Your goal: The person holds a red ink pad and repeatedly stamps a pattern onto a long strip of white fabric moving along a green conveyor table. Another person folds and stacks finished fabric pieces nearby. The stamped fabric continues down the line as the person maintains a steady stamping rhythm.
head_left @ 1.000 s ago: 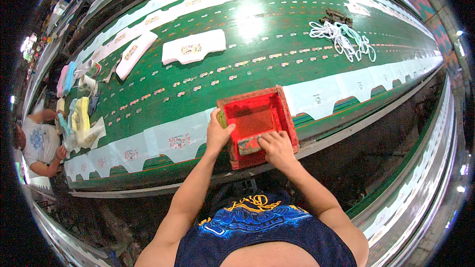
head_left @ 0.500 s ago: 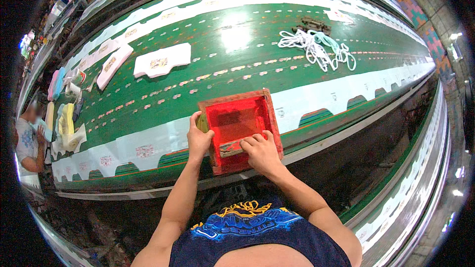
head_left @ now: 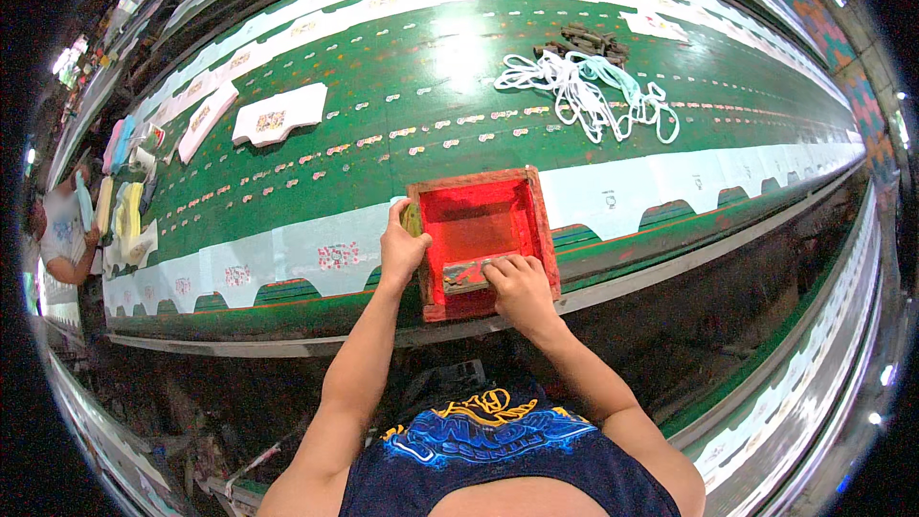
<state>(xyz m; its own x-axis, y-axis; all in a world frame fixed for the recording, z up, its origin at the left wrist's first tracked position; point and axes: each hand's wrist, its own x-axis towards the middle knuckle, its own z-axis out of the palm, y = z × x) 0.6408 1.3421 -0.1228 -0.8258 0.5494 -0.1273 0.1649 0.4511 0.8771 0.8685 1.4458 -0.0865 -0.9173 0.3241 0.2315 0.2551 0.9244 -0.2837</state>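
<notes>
A wooden screen-printing frame (head_left: 479, 178), stained red inside, lies over the near row of white fabric pieces (head_left: 273, 239) on the long green table (head_left: 383, 153). My left hand (head_left: 403, 253) is closed on the frame's left side, thumb along the edge. Inside the frame, toward its near side, my right hand (head_left: 525, 287) grips a red-stained squeegee (head_left: 463, 277) with fingers over its top. Red ink coats the frame's inner walls. To its left, a red print (head_left: 337, 256) shows on the fabric; to its right, the pieces bear small dark outline prints (head_left: 610, 199).
Tangled white cord (head_left: 584, 105) lies beyond the frame beside a dark bundle (head_left: 593, 42). Stacks of printed white pieces (head_left: 287, 115) sit at the far left. Another person (head_left: 67, 230) stands past the left end, near yellow cloth (head_left: 128, 215). More fabric lines the far edge.
Both hands and the frame have moved right along the near row. A red print now shows left of the frame, and an outlined piece formerly right of it is covered. The view has shifted slightly.
</notes>
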